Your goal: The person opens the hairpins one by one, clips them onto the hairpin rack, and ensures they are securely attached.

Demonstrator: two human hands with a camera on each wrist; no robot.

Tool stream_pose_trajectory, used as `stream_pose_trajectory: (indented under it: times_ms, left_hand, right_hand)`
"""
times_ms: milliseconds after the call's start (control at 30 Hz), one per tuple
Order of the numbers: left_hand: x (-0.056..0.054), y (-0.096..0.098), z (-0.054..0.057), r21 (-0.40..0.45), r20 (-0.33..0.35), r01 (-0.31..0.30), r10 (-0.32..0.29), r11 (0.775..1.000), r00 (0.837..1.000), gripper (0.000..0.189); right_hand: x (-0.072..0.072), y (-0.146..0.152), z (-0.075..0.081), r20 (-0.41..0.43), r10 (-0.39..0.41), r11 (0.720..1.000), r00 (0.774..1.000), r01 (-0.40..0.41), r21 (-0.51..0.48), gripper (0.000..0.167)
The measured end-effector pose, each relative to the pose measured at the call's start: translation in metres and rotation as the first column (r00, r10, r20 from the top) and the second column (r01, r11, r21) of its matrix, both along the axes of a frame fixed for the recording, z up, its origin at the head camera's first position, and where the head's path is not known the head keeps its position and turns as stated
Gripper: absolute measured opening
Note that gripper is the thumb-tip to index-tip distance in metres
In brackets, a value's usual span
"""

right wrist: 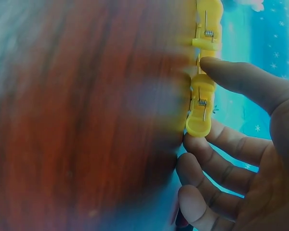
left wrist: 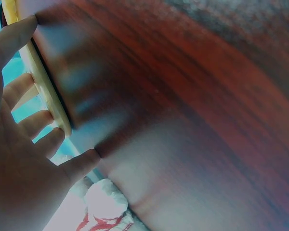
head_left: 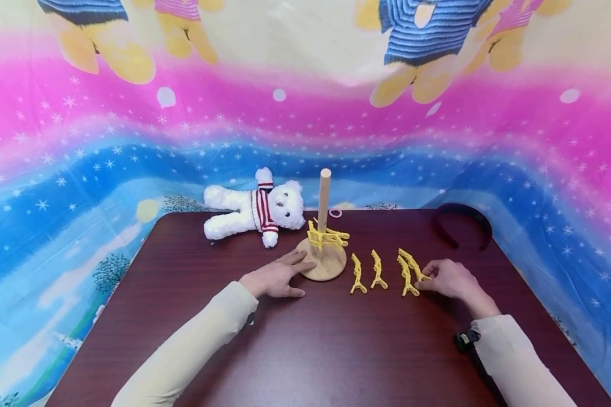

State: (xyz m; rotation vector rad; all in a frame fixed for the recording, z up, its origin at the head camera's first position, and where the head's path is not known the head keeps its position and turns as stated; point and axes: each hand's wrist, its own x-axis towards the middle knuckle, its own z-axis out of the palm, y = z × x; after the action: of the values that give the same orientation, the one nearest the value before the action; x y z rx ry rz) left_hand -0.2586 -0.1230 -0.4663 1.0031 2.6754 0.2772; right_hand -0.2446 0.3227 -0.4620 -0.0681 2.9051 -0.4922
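A wooden post (head_left: 324, 198) rises from a round wooden base (head_left: 331, 265), with several yellow hair clips (head_left: 328, 238) gathered around its lower part. My left hand (head_left: 280, 275) is spread, its fingers resting on the left side of the base and its thumb on the table. To the right, two separate yellow hair clips, a left one (head_left: 357, 274) and a right one (head_left: 378, 270), lie on the table. Farther right are two more close together, one (head_left: 406, 277) beside the rightmost clip (head_left: 413, 263). My right hand (head_left: 450, 278) pinches the rightmost clip's handle end between thumb and fingers.
A white teddy bear (head_left: 265, 206) in a striped sweater lies left of the post. Behind the post is a small pink ring (head_left: 335, 213). A dark headband (head_left: 463, 217) lies at the back right. A printed cloth (head_left: 295, 118) hangs behind the dark wooden table (head_left: 326, 350).
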Motion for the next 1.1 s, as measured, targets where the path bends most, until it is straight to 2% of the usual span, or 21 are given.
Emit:
stream_pose_trajectory:
  times_ms: [200, 467, 667, 967, 1100]
  left_hand:
    - [-0.001, 0.000, -0.002, -0.004, -0.010, 0.004, -0.004, 1.000, 1.000, 0.074]
    - [0.000, 0.000, -0.001, -0.001, 0.001, 0.000, 0.000, 1.000, 1.000, 0.074]
    - [0.000, 0.000, 0.000, -0.005, 0.002, -0.003, 0.003, 1.000, 1.000, 0.074]
    - [0.000, 0.000, 0.000, -0.002, 0.001, 0.000, 0.000, 1.000, 1.000, 0.074]
    - [0.000, 0.000, -0.001, -0.007, -0.004, 0.001, -0.001, 1.000, 1.000, 0.074]
  right_hand:
    - [0.001, -0.001, 0.001, 0.010, -0.011, 1.000, 1.000, 0.011, 0.003, 0.050]
    - [0.000, 0.006, 0.000, -0.043, -0.019, 0.999, 0.999, 0.018, -0.028, 0.036]
    - [0.000, 0.007, 0.004, -0.067, -0.021, 0.999, 0.998, 0.017, -0.051, 0.038]
    - [0.002, 0.004, 0.012, -0.159, -0.019, 0.994, 0.987, 0.001, -0.113, 0.039]
    - [0.003, 0.001, 0.016, -0.221, -0.007, 0.991, 0.975, -0.022, -0.128, 0.039]
